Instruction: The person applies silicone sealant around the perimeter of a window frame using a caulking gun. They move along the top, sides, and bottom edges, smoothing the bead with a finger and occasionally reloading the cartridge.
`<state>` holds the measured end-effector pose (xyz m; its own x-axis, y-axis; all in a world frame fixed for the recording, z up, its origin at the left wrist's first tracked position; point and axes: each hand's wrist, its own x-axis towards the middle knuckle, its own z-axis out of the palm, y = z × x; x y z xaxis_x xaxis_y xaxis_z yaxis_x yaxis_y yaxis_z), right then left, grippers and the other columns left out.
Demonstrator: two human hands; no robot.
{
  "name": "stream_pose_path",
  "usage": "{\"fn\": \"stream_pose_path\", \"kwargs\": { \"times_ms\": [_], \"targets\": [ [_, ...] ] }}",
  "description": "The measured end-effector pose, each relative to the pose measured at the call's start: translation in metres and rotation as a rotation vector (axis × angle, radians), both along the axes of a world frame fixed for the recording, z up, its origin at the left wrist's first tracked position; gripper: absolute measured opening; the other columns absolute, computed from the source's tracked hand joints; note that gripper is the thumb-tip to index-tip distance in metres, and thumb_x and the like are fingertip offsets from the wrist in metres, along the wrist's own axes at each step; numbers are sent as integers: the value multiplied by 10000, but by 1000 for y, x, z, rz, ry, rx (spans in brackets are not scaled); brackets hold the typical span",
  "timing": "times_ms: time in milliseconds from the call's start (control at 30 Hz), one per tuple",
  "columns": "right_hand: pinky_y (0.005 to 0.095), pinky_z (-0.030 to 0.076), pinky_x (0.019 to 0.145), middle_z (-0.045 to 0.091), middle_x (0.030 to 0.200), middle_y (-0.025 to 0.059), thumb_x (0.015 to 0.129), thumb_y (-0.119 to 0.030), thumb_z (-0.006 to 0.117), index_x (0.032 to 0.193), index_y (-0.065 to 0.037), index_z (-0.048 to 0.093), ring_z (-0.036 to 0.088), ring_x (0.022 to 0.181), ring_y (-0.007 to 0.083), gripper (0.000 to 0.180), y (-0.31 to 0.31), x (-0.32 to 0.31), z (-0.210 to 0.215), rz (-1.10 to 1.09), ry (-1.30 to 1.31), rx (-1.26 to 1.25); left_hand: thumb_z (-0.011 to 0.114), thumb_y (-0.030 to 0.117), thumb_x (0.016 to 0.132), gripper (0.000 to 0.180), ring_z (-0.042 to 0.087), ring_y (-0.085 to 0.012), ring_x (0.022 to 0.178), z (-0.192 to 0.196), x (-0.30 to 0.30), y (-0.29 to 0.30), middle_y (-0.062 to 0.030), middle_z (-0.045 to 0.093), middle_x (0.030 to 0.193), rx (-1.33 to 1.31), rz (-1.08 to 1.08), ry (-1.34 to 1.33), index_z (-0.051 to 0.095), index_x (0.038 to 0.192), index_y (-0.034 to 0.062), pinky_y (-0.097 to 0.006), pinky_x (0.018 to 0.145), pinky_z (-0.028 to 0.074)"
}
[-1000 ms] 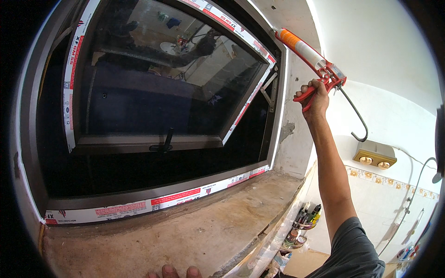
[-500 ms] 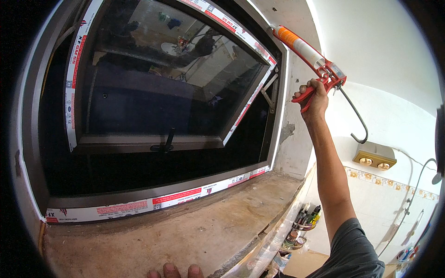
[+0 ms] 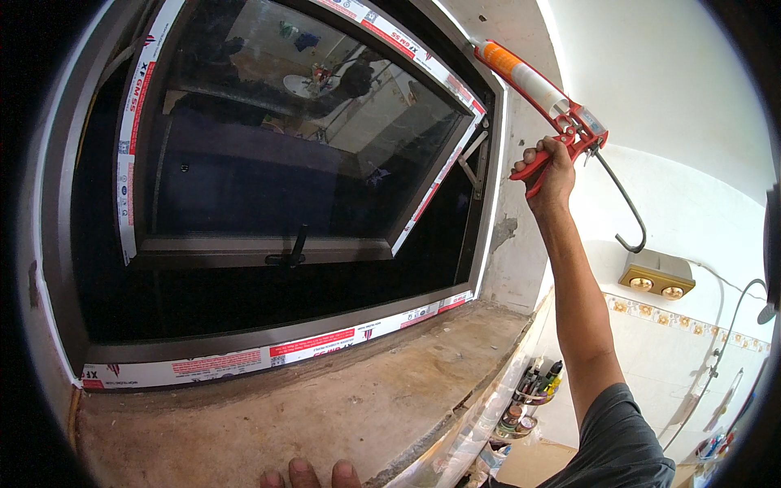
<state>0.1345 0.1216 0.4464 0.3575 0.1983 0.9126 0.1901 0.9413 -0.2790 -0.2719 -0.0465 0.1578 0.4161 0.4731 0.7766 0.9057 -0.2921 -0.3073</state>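
Caulking gun [image 3: 582, 126] held up at the window frame's [image 3: 220, 341] right edge

The red caulking gun slants up and leftward, its front end by the upper part of the frame's right edge; whether the tip touches is too small to tell. An orange-and-white sealant cartridge [image 3: 522, 76] sits in its cradle, and a dark bent rod [image 3: 625, 193] hooks down from its rear. The right hand [image 3: 553, 175] is closed around the grip and trigger, fingers curled, with the arm stretched upward in a dark grey sleeve [image 3: 622, 435].

Inside the dark frame, a glazed sash [image 3: 268, 187] stands tilted, its black handle [image 3: 293, 252] on the bottom rail. Printed red-and-white protective tape [image 3: 313, 345] runs along the frame's lower edge, and similar strips line the sash.

Below is the stained window sill [image 3: 325, 407]. Over it, near its near edge, show only the fingertips of the left hand [image 3: 303, 473]; how far that hand is open, or whether it holds anything, cannot be told.

Beyond the sill's right edge, a rack [image 3: 533, 398] carries bottles, and a two-lamp heater [image 3: 657, 274] hangs on the wall above a flowered tile border [image 3: 691, 324].
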Motion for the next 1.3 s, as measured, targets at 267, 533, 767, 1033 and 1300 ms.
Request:
{"fn": "stream_pose_path", "kwargs": {
  "times_ms": [267, 533, 767, 1033, 1300],
  "targets": [
    [385, 559, 587, 592, 687, 78, 934, -216, 551, 962, -73, 536, 607, 554, 229, 147, -4, -5, 0, -44, 2, -10, 449, 609, 1032, 661, 581, -322, 1311, -2, 0, 1, -120, 566, 1493, -25, 13, 26, 507, 1534, 183, -487, 1044, 464],
    [371, 559, 586, 588, 685, 75, 936, -230, 563, 945, -68, 545, 591, 546, 207, 163, -6, -14, -1, -90, -14, -13, 390, 621, 1054, 645, 614, -305, 1263, -6, -4, 3, -115, 603, 1450, 67, 30, 79, 538, 1512, 193, -461, 1016, 476],
    [357, 565, 563, 591, 693, 85, 938, -241, 572, 955, -53, 545, 595, 548, 197, 191, -10, -21, -1, -162, -128, 20, 351, 608, 1070, 644, 613, -298, 1259, -6, -4, 4, -120, 596, 1452, 72, 33, 92, 529, 1520, 184, -463, 996, 484],
    [382, 608, 707, 716, 885, 154, 996, -266, 618, 1120, 28, 606, 724, 791, 243, 319, -19, -12, 5, -414, -393, 50, 336, 604, 1076, 647, 623, -301, 1236, -6, -7, 3, -131, 597, 1446, 98, 23, 113, 523, 1525, 176, -462, 984, 489],
    [255, 381, 503, 646, 1038, 90, 939, -582, 662, 1474, -71, 472, 449, 589, 115, 763, -57, -15, -29, 235, -336, 361, 401, 651, 1041, 681, 697, -296, 1092, -5, 1, 9, -116, 710, 1271, 201, -45, 69, 655, 1384, 121, -437, 905, 511]
  ]
}}
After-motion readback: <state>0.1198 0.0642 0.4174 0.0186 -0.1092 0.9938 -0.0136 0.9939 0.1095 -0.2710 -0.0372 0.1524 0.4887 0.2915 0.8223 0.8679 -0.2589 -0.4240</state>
